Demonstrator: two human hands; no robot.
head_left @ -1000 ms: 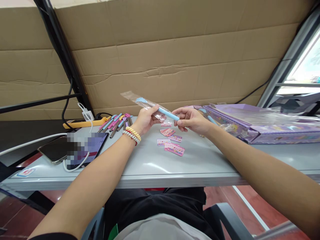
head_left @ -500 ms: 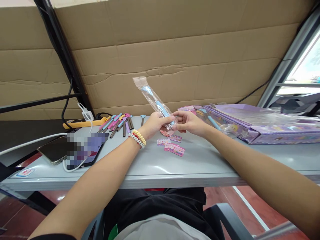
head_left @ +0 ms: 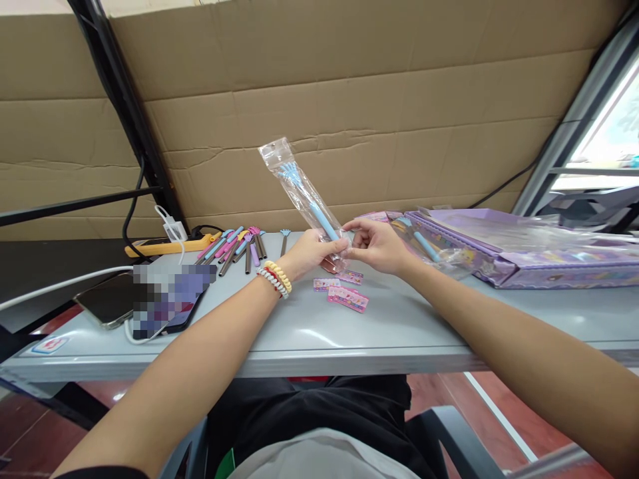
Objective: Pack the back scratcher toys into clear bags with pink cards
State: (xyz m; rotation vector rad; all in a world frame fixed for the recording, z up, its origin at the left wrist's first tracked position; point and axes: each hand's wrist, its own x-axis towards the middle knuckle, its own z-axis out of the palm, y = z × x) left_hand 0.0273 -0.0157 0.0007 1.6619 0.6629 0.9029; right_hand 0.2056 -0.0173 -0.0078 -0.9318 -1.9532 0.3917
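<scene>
A light-blue back scratcher with a hand-shaped head sits inside a clear plastic bag, tilted up and to the left above the table. My left hand is closed around the bag's lower end, thumb on top. At the same end, my right hand pinches the bag's edge between thumb and fingers. Below both hands lie several small pink and purple printed cards. To the left is a pile of loose back scratchers in pink, blue and purple with metal rods, one blue-headed scratcher lying apart.
At right stands a purple printed box with clear plastic on it; a bagged blue scratcher leans beside it. Two phones with a white cable lie at left, near a yellow tool and a white charger. Cardboard backs the table.
The bagged back scratcher has straightened and risen slightly, its top shifting up and left, with the hand-shaped head now further up near the bag's top. Both hands stay in nearly the same place.
</scene>
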